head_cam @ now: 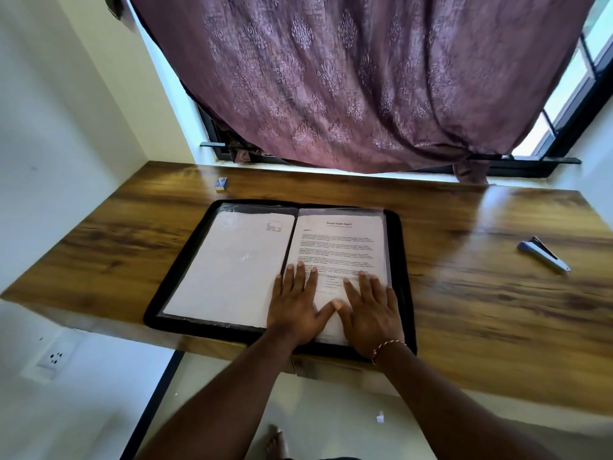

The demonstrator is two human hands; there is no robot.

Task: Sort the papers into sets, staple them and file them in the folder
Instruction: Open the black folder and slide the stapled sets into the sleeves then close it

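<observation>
At 10 o'clock on the brown wooden worktop (481,310) lies a small blue and white box (221,184), well apart from everything else. In the middle, the black zip folder with clear plastic sleeves (399,260) lies open and flat. Its spine runs from 12 to 6 o'clock. The left sleeve holds a nearly blank white sheet (232,260).

The left hand (293,307) lies flat with straight, spread fingers just beside the spine, on its right, and holds nothing. It presses on the 6 o'clock end of the printed white paper set (341,244), which lies on the right half of the folder, its long axis parallel to the spine. The right hand (371,310) also lies flat and spread, holding nothing, near the outer edge at 3 o'clock. The two thumbs almost touch.

Far at 3 o'clock lies the blue and white stapler (544,254), well apart from both hands.

I judge the filing is close to done. The next move probably turns on the spine: the paper reaches toward 12 o'clock away from both hands. The left hand is nearer the spine and the right hand nearer the free edge.
</observation>
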